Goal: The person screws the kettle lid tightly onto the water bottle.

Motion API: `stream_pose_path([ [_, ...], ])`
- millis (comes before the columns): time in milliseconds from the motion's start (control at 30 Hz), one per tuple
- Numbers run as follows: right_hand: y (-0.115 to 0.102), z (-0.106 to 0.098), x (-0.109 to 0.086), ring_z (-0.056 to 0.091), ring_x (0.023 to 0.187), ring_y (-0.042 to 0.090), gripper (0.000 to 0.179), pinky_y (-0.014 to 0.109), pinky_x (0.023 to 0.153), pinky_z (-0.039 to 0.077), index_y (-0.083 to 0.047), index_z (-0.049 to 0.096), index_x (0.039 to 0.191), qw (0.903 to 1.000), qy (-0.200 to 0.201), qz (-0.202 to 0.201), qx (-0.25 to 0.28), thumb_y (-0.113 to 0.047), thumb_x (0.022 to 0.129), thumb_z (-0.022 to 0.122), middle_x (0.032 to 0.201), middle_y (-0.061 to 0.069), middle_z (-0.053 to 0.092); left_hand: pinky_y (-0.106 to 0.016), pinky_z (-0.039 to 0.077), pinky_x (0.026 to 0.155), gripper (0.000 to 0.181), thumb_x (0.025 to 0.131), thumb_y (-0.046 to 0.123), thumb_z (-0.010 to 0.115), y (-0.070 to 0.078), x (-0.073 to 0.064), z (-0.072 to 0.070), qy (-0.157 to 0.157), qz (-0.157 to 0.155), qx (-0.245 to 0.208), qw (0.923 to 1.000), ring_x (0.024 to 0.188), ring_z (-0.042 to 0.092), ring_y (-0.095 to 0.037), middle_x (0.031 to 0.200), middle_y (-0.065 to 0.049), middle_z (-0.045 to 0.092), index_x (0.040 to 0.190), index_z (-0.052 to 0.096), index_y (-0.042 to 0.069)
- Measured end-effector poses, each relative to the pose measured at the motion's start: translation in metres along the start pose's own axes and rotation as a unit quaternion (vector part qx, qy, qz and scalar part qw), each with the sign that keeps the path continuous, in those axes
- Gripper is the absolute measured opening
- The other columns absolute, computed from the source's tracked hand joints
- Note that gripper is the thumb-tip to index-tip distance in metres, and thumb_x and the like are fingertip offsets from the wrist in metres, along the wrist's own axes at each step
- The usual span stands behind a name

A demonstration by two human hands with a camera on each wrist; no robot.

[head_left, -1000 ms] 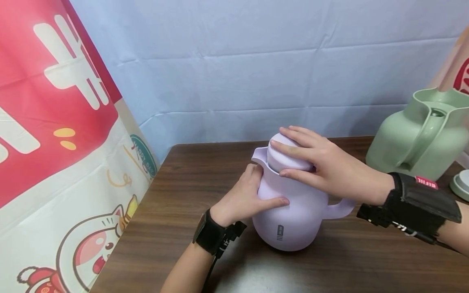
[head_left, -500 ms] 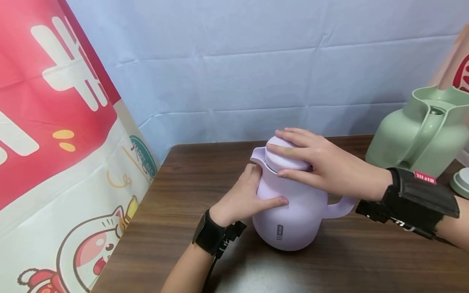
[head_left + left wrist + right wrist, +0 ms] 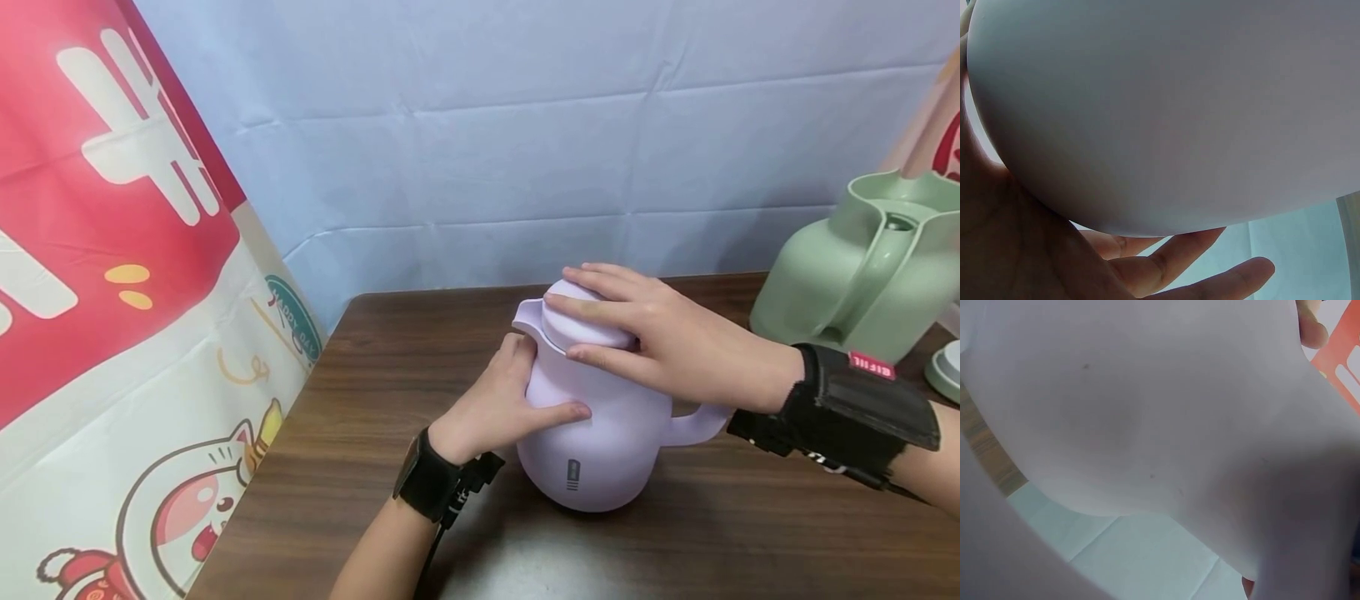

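A lilac insulated jug (image 3: 600, 454) stands upright on the wooden table, its spout toward the left and its handle (image 3: 693, 427) toward the right. My left hand (image 3: 495, 408) grips the body from the left, thumb across the front. Its other fingers (image 3: 1229, 284) reach behind the body in the left wrist view. On top, my right hand (image 3: 660, 333) holds the round lilac lid (image 3: 577, 333), fingers spread over it and thumb at its near side. The lid sits in the jug's mouth. In the right wrist view the jug's pale wall (image 3: 1122, 419) fills most of the picture.
A green jug (image 3: 832, 287) without a lid on top stands at the back right. Beside it lies a white and green lid (image 3: 947, 371), partly out of view. Pale blue cloth (image 3: 487, 150) hangs behind the table (image 3: 360, 450); a printed cartoon cloth (image 3: 82, 467) hangs at the left.
Over the first half second the lid moved slightly down and left into the jug's mouth with my right hand. Since then both hands have stayed nearly still.
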State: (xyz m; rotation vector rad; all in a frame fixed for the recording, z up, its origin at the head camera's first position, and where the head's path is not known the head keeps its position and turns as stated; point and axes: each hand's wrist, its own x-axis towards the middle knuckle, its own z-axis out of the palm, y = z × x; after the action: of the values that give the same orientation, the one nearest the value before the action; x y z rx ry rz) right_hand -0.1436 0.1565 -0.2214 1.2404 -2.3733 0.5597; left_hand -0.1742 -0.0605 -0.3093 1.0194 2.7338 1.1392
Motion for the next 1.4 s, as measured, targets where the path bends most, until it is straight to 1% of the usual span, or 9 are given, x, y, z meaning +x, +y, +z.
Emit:
stream_pose_path([
  [233, -0.001, -0.002, 0.000, 0.037, 0.133, 0.032, 0.051, 0.050, 0.103, 0.033, -0.013, 0.056, 0.134, 1.0000, 0.002, 0.000, -0.001, -0.022, 0.086, 0.071, 0.142, 0.014, 0.044, -0.029, 0.042, 0.091, 0.098, 0.074, 0.064, 0.069, 0.003, 0.000, -0.001, -0.001, 0.003, -0.010, 0.9999, 0.115, 0.040, -0.010, 0.135, -0.001, 0.032, 0.147, 0.022, 0.018],
  [467, -0.002, -0.003, 0.000, 0.038, 0.132, 0.033, 0.052, 0.051, 0.101, 0.035, -0.013, 0.056, 0.133, 1.0000, 0.003, 0.003, 0.004, -0.021, 0.085, 0.072, 0.141, 0.014, 0.045, -0.029, 0.042, 0.090, 0.098, 0.074, 0.064, 0.068, 0.005, -0.001, -0.002, -0.005, 0.000, -0.006, 1.0000, 0.115, 0.039, -0.010, 0.134, -0.001, 0.033, 0.147, 0.024, 0.017],
  [733, -0.002, -0.006, 0.000, 0.038, 0.131, 0.033, 0.054, 0.049, 0.102, 0.034, -0.013, 0.056, 0.134, 0.9999, -0.002, 0.008, 0.006, -0.020, 0.083, 0.074, 0.141, 0.014, 0.045, -0.029, 0.042, 0.091, 0.098, 0.074, 0.065, 0.068, 0.007, 0.000, -0.001, -0.007, -0.001, -0.003, 1.0000, 0.115, 0.039, -0.010, 0.134, -0.001, 0.033, 0.147, 0.024, 0.016],
  [967, -0.003, -0.007, 0.000, 0.038, 0.132, 0.033, 0.055, 0.049, 0.102, 0.034, -0.013, 0.055, 0.134, 0.9999, -0.003, 0.006, 0.007, -0.020, 0.083, 0.074, 0.141, 0.014, 0.045, -0.029, 0.042, 0.091, 0.098, 0.074, 0.065, 0.068, 0.007, -0.001, -0.001, -0.010, -0.005, -0.005, 0.9999, 0.116, 0.039, -0.010, 0.134, -0.001, 0.033, 0.147, 0.024, 0.017],
  [1200, -0.004, -0.011, -0.001, 0.034, 0.134, 0.031, 0.056, 0.048, 0.101, 0.035, -0.015, 0.053, 0.137, 0.9996, -0.023, 0.010, -0.009, -0.021, 0.085, 0.072, 0.144, 0.011, 0.041, -0.029, 0.042, 0.091, 0.098, 0.073, 0.065, 0.068, 0.008, -0.001, -0.001, -0.009, -0.008, -0.005, 0.9999, 0.115, 0.039, -0.010, 0.132, -0.001, 0.034, 0.146, 0.025, 0.017],
  [1400, -0.006, -0.014, -0.003, 0.032, 0.135, 0.030, 0.060, 0.050, 0.100, 0.036, -0.016, 0.049, 0.139, 0.9988, -0.037, 0.025, -0.018, -0.021, 0.084, 0.072, 0.146, 0.010, 0.039, -0.030, 0.041, 0.091, 0.098, 0.073, 0.067, 0.067, 0.009, -0.001, -0.001, -0.009, -0.013, 0.000, 0.9999, 0.114, 0.040, -0.010, 0.131, -0.001, 0.035, 0.146, 0.026, 0.016],
])
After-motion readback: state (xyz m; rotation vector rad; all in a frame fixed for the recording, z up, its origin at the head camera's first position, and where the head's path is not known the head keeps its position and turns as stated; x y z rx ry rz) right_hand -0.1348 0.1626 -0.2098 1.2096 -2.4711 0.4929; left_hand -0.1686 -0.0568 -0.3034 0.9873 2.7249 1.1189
